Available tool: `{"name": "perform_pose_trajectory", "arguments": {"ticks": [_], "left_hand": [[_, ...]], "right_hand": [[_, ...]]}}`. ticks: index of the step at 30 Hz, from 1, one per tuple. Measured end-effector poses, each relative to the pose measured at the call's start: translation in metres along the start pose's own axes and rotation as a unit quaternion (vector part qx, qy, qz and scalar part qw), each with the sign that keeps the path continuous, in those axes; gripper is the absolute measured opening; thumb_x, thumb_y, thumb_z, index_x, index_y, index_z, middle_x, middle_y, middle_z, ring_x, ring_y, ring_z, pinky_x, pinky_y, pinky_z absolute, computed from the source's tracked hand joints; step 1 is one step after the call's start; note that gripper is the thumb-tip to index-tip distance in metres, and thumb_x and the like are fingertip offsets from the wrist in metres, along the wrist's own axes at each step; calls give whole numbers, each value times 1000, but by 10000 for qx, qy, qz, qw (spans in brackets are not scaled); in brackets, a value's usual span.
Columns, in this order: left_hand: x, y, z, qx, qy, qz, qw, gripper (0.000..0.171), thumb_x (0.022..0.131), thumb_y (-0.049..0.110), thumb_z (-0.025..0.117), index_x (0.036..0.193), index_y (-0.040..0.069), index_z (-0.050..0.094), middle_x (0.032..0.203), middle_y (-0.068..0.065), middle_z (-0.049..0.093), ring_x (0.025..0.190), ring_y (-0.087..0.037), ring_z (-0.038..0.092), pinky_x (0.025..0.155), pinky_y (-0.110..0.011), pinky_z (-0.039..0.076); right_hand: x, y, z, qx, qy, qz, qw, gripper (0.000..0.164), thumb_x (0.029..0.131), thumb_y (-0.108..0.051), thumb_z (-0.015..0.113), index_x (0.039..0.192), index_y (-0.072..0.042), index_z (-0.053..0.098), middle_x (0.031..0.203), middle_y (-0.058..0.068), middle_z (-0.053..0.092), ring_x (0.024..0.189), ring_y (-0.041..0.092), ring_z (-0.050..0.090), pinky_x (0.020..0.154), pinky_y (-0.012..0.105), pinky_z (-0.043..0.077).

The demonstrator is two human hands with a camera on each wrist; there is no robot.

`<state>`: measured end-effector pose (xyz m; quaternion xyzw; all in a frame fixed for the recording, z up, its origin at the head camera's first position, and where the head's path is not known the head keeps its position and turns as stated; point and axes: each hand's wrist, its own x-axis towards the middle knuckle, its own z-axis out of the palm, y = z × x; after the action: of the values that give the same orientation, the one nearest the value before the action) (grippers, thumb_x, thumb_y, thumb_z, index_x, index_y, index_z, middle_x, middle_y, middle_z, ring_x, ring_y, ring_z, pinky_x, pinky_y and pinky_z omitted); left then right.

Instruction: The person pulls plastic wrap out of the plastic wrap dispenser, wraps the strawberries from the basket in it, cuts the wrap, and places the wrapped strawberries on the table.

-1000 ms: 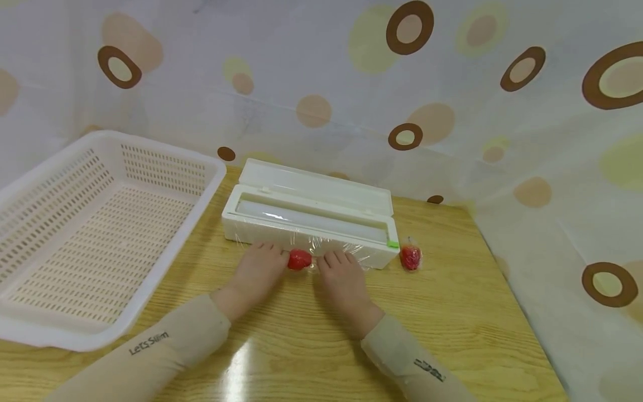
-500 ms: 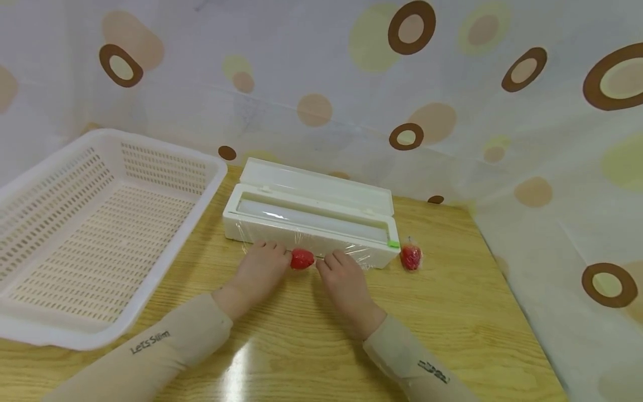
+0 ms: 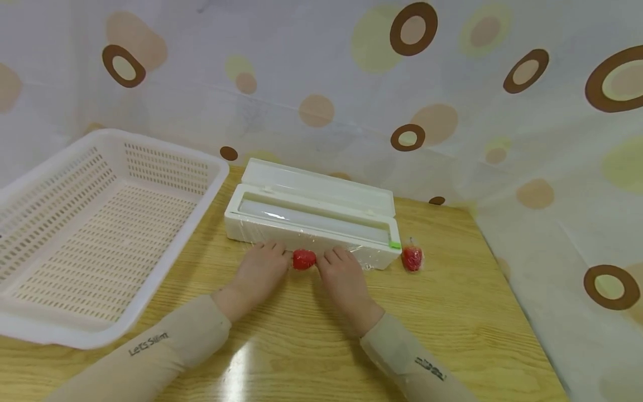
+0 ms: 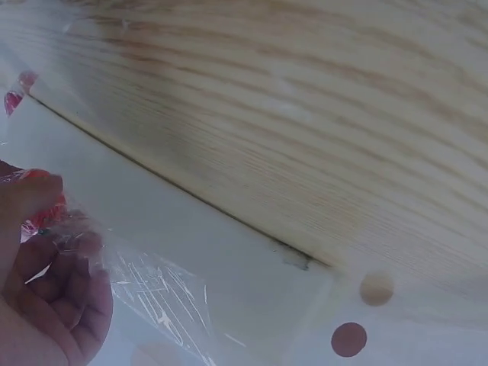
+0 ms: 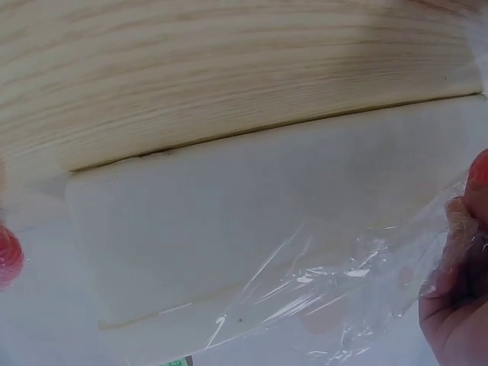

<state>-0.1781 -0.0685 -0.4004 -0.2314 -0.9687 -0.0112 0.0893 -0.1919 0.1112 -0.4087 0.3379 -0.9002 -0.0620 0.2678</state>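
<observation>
A small red fruit (image 3: 303, 259) in clear cling film lies between my two hands, just in front of a long white film dispenser box. My left hand (image 3: 263, 269) pinches the film at the fruit's left end. At the other end my right hand (image 3: 344, 281) pinches the film with curled fingers. Loose, wrinkled cling film (image 5: 335, 274) spreads over the box's front wall in the right wrist view. The dispenser box (image 3: 311, 237) has its lid raised, and a film roll (image 3: 311, 219) lies inside. The left thumb partly hides the fruit (image 4: 47, 202) in the left wrist view.
Right of the box sits another red fruit (image 3: 412, 258) wrapped in film. A large white slotted basket (image 3: 166, 268) takes up the table's left side. A green piece (image 3: 395, 244) marks the box's right corner. Behind the wooden table (image 3: 452, 324) hangs a patterned sheet (image 3: 281, 72).
The red fruit has turned a little and shifted slightly right, closer to my right fingers. Both hands stay nearly in place. The box, basket and other fruit have not moved.
</observation>
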Motion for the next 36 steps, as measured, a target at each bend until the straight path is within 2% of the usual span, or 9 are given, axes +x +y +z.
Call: {"name": "perform_pose_trajectory", "arguments": {"ticks": [3,9,14,23,28,30,32,34,36], "left_hand": [[0,-1,1,136,110,11,9998,21,84,6,66,104,7,66,96,-8,66,94,-23,62,82,-35,50],[0,-2,1,273,430,44,9987,14,84,7,65,97,7,68,93,-7,67,89,-23,62,78,-33,48],[0,-1,-1,271,457,43,9986,13,84,6,65,96,6,69,93,-7,67,89,-23,62,78,-34,48],[1,-1,-2,144,392,-17,9991,13,84,6,65,97,7,69,92,-7,68,89,-23,63,80,-35,48],[1,-1,-1,125,475,-23,9988,12,83,5,65,94,7,69,89,-5,67,86,-23,63,77,-34,47],[1,-1,-1,158,504,-5,9986,11,83,4,65,93,7,69,87,-5,67,84,-23,62,76,-33,47],[1,0,-1,208,479,2,9986,11,83,5,65,93,7,69,86,-5,66,84,-22,62,75,-33,47],[1,0,-1,238,393,3,9989,11,83,6,65,94,7,69,87,-6,66,84,-22,61,74,-33,47],[1,-1,-1,228,280,-14,9993,11,84,6,65,95,7,68,88,-7,66,85,-23,61,75,-34,46]], "right_hand": [[-1,1,1,72,-1,47,10000,9,78,-11,74,84,-8,68,76,2,63,78,18,54,74,26,48],[0,0,1,93,-55,77,9999,16,80,-24,73,84,-9,68,73,0,61,76,17,53,70,26,47],[1,-1,0,17,-147,19,9999,7,79,-14,73,83,-10,70,72,0,62,75,16,52,70,25,48],[3,-2,-2,31,-404,-67,9992,10,77,-10,74,86,-9,69,76,1,64,76,15,54,75,24,50],[3,-1,-2,119,-447,-42,9989,8,78,-9,73,85,-8,69,76,1,63,77,16,55,75,24,51],[2,-1,-3,121,-632,106,9979,11,81,-17,72,87,-9,69,78,0,64,80,16,55,76,25,50],[2,0,-7,200,-848,346,9956,23,82,-29,70,96,-10,68,86,1,67,87,17,58,78,28,50],[0,3,-13,493,-1030,723,9908,38,82,-41,68,106,-11,65,93,1,68,93,19,59,79,31,51],[-3,9,-20,872,-981,1161,9845,48,80,-47,67,113,-12,63,97,2,69,95,21,60,77,33,52]]}}
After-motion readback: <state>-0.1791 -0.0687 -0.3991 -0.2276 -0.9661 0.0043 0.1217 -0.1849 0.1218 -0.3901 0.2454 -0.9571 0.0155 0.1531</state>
